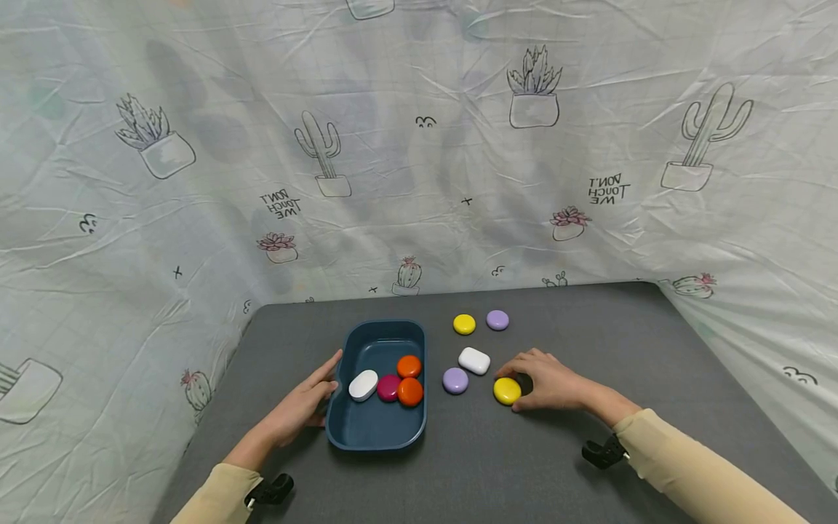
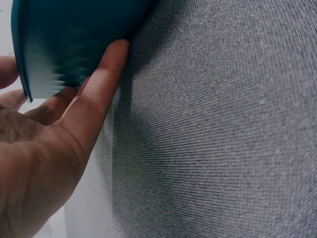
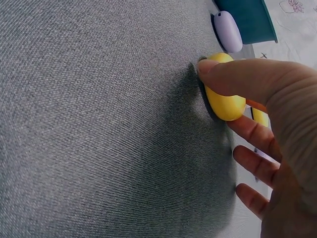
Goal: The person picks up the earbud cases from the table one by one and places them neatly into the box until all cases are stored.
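Note:
In the head view my right hand (image 1: 546,380) pinches a glossy yellow soap bar (image 1: 507,391) at the table, right of the bin. The right wrist view shows the thumb (image 3: 237,77) on one side of it and a fingertip at its lower end, the other fingers spread. My left hand (image 1: 297,409) rests against the left outer wall of a dark blue bin (image 1: 376,440), fingers fairly straight. Up close, its fingers lie along the bin's wall (image 2: 89,29), one low by the table. Inside lie a white bar (image 1: 363,386), a magenta bar (image 1: 388,388) and two orange bars (image 1: 409,392).
Between bin and right hand sit a lilac bar (image 1: 455,380) and a white bar (image 1: 474,361). Farther back are another yellow bar (image 1: 464,324) and a lilac bar (image 1: 497,320). The grey table (image 1: 471,466) ends at a printed white curtain (image 1: 458,145).

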`<state>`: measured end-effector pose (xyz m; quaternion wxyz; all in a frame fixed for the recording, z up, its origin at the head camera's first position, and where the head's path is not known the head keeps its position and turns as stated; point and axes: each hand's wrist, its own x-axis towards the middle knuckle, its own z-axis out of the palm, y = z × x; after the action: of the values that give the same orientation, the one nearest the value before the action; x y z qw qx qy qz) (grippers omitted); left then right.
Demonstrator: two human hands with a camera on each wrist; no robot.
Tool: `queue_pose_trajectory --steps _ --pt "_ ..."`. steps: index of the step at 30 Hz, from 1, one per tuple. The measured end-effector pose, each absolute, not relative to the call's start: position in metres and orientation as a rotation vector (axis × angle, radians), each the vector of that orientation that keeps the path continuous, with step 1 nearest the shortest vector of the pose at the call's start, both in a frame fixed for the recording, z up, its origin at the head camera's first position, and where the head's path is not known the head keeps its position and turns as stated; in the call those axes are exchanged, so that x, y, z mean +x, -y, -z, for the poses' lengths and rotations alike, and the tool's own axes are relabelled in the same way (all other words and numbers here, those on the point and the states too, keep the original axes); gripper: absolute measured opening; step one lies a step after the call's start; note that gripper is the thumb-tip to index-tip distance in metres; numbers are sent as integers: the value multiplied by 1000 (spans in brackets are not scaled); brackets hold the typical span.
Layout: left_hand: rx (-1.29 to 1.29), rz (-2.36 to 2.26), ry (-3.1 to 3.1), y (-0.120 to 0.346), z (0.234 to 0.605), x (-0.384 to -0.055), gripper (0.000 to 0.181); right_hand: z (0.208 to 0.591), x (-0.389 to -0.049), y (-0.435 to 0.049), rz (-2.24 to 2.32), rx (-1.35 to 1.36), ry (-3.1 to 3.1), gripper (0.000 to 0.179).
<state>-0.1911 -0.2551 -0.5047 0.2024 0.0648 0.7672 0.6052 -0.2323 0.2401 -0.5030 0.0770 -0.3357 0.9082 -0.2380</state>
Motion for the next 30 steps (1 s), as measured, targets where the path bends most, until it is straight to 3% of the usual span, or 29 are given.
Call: queue_pose_trajectory --steps 17,30 --pt "166 -1685 -2153 255 505 -190 62 486 -240 -229 740 -1030 -2710 49" --pt "143 -1683 -2148 255 501 -193 62 437 -258 -166 894 -1151 -2646 47"
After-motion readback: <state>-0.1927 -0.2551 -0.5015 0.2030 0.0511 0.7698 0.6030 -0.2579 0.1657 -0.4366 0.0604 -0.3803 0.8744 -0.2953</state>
